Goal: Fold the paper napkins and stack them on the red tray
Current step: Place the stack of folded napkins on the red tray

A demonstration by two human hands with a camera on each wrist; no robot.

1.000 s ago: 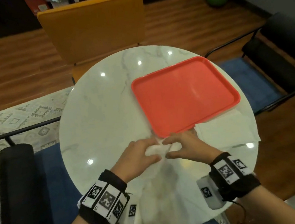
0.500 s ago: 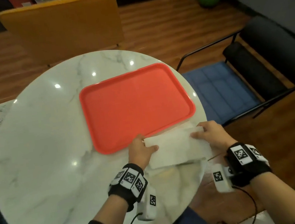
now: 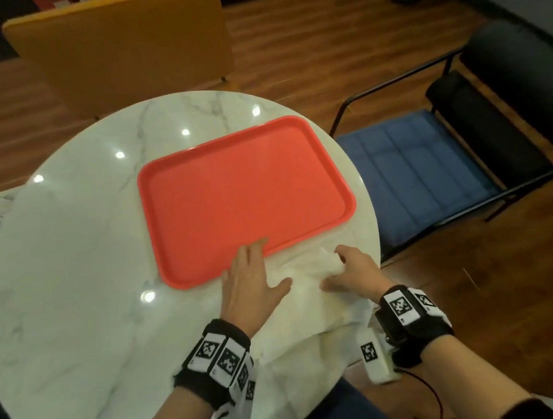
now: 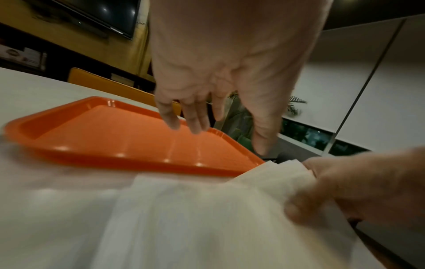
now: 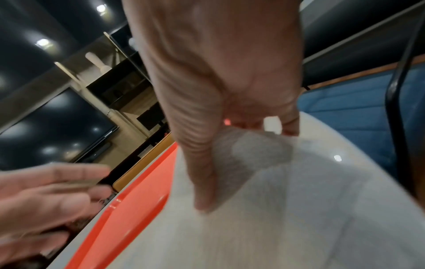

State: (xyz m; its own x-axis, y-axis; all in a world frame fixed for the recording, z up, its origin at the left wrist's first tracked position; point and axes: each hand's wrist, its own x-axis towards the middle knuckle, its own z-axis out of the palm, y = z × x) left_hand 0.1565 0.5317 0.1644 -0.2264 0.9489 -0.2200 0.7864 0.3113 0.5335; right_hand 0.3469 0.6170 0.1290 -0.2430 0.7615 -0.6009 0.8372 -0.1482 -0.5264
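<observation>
right hand point(image 3: 351, 275) at the lower right of the head view, fingers curled, pinching a bunched edge of the white napkin point(image 3: 308, 305), thumb pressed on top. the napkin lies on the marble table point(image 3: 80, 283) just below the near rim of the red tray point(image 3: 246, 195), spreading down toward the table's edge. left hand point(image 3: 252, 281) just left of it, fingers straight and spread, holding nothing, fingertips over the tray's near rim.
</observation>
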